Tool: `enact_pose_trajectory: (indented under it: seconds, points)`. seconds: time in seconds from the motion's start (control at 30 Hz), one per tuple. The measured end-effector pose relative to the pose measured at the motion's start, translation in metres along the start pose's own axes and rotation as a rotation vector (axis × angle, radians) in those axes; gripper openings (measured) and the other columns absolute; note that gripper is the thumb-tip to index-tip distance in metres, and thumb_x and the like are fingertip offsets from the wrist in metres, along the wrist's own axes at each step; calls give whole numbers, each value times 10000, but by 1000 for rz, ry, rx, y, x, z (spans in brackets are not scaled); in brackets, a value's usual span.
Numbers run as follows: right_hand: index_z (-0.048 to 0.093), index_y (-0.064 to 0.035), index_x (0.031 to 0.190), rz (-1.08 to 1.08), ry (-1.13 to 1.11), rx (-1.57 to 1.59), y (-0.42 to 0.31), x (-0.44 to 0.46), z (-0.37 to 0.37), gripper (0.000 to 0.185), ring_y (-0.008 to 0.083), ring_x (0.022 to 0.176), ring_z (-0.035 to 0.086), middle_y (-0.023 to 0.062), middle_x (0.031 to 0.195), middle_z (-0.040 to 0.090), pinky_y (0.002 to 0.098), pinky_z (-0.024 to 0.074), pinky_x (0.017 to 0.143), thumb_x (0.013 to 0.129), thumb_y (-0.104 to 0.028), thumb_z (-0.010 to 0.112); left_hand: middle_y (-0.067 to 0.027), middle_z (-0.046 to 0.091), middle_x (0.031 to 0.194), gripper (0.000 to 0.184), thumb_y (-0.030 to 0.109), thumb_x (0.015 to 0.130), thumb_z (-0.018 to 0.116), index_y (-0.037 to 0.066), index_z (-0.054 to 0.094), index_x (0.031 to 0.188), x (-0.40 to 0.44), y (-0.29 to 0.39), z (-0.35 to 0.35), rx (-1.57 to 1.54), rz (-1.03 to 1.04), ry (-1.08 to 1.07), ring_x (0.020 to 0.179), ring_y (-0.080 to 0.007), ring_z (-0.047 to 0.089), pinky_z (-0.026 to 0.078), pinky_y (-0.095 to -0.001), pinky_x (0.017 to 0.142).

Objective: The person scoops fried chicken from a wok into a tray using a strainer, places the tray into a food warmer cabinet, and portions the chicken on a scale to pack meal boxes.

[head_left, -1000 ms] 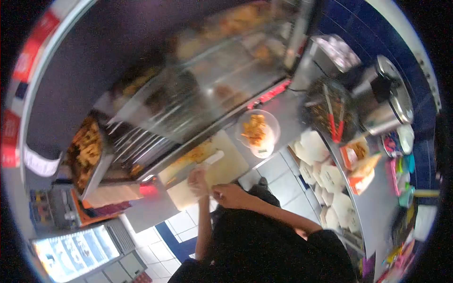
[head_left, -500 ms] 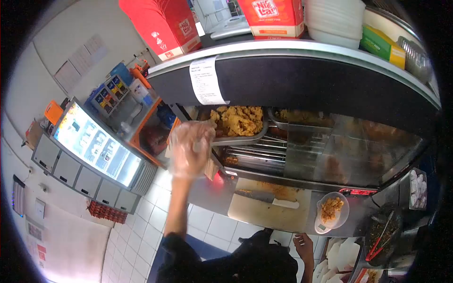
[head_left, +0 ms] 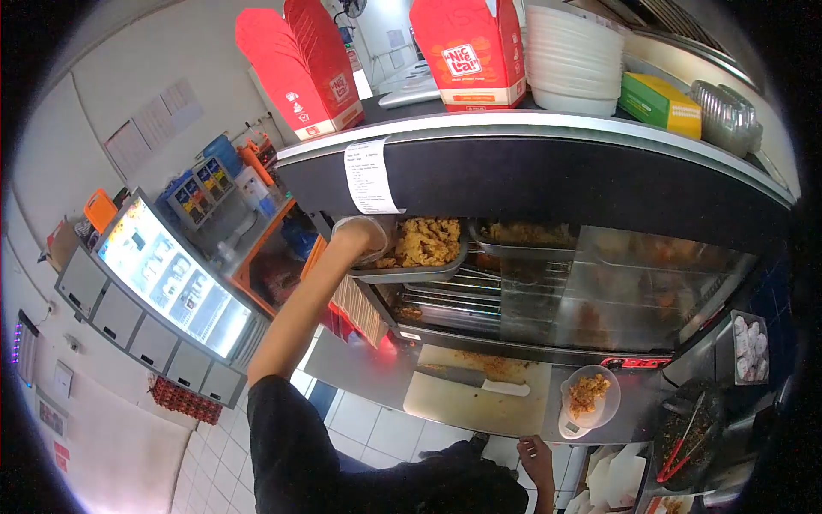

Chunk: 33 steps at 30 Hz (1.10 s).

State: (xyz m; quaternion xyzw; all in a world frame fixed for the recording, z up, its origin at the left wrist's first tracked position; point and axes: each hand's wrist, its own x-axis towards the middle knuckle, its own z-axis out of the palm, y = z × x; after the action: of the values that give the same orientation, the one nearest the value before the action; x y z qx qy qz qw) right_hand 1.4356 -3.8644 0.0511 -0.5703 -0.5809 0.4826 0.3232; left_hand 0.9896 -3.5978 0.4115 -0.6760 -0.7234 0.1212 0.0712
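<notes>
My left hand (head_left: 370, 237), in a clear glove, reaches into the left end of a metal tray (head_left: 419, 274) of fried, battered pieces (head_left: 431, 242) in the cabinet. Its fingers are hidden, so what they touch does not show. My right hand (head_left: 536, 458) hangs low in front of the counter, fingers curled with nothing visible in them. A knife (head_left: 505, 388) lies on the crumb-covered cutting board (head_left: 479, 414). To the right, a clear bowl (head_left: 610, 398) of chopped pieces (head_left: 588, 394) rests on a small white scale (head_left: 569, 428).
Red boxes (head_left: 469, 60), stacked white containers (head_left: 574, 60) and a yellow-green box (head_left: 659, 104) stand on the cabinet top. A paper slip (head_left: 371, 176) hangs from its edge. Red tongs (head_left: 676, 463) lie in a dark bowl at right. A lit display fridge (head_left: 175, 274) is at left.
My hands were close together over the cutting board; they have separated. My left hand has moved up and into the fried-piece tray, while my right hand has dropped to the right. The view has swung left.
</notes>
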Motion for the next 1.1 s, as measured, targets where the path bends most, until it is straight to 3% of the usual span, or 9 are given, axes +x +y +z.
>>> enact_pose_trajectory:
  seconds: [0.13, 0.2, 0.43, 0.57, 0.63, 0.73, 0.8, 0.97, 1.1]
  points:
    - [605, -10, 943, 33, -4, 71, 10, -4, -2, 140, 140, 647, 621, 82, 762, 633, 277, 501, 583, 859, -117, 640, -175, 401, 1441, 527, 304, 915, 404, 55, 426, 1380, -18, 16, -31, 82, 70, 96, 1328, -318, 380, 324, -407, 1078]
    - [605, -12, 942, 55, 14, 89, 12, -6, -3, 133, 137, 641, 619, 79, 767, 631, 277, 502, 582, 862, -114, 635, -207, 515, 1329, 518, 362, 892, 496, 25, 536, 1284, -23, 15, -39, 45, 100, -177, 1229, -317, 499, 401, -387, 1005]
    - [602, -17, 939, -31, 45, 74, 31, 1, -2, 117, 136, 636, 619, 80, 773, 634, 271, 496, 579, 865, -106, 626, -234, 617, 1146, 408, 287, 837, 565, 4, 621, 1126, -17, -5, -10, 5, 292, 125, 1030, -378, 594, 479, -422, 875]
    - [601, -22, 939, 23, 29, 34, 16, 3, -4, 125, 144, 658, 614, 85, 781, 640, 280, 491, 589, 863, -115, 635, -219, 639, 1101, 380, 264, 820, 577, 2, 635, 1089, -34, 4, -27, -45, 183, 33, 980, -379, 609, 485, -410, 864]
    - [602, -25, 941, 22, 45, 18, 15, 4, -3, 130, 151, 668, 613, 84, 782, 641, 287, 492, 595, 860, -120, 642, -205, 655, 1061, 328, 198, 799, 600, 3, 646, 1058, -47, -4, -21, -242, 289, 94, 945, -361, 626, 485, -403, 863]
    - [606, -33, 956, -47, 57, -10, 19, 1, -3, 158, 162, 698, 608, 78, 798, 643, 301, 496, 632, 856, -145, 655, -172, 653, 1061, 225, 142, 819, 595, 59, 674, 1013, -84, 6, -7, -488, 306, 568, 992, -352, 602, 464, -420, 876]
    - [612, -40, 985, -37, 109, -21, 24, -2, 2, 187, 169, 716, 610, 84, 811, 644, 307, 500, 654, 866, -180, 649, -140, 664, 1004, 180, 94, 849, 604, 47, 672, 1008, -110, 31, -17, -554, 210, 676, 965, -306, 611, 460, -392, 890]
    - [624, -65, 1037, 44, 110, 13, 17, -17, -4, 234, 274, 757, 658, 140, 888, 664, 365, 531, 695, 876, -235, 623, -133, 613, 964, 133, 52, 848, 627, 0, 624, 971, -150, 85, -1, -434, 362, 1194, 944, -305, 575, 449, -422, 842]
    - [644, -64, 931, 70, 261, -8, 0, -30, -17, 193, 244, 685, 631, 120, 838, 657, 360, 511, 636, 872, -246, 617, -122, 613, 978, 167, 111, 822, 667, 36, 612, 960, -177, 193, 20, -1037, 502, 950, 992, -292, 570, 451, -409, 878]
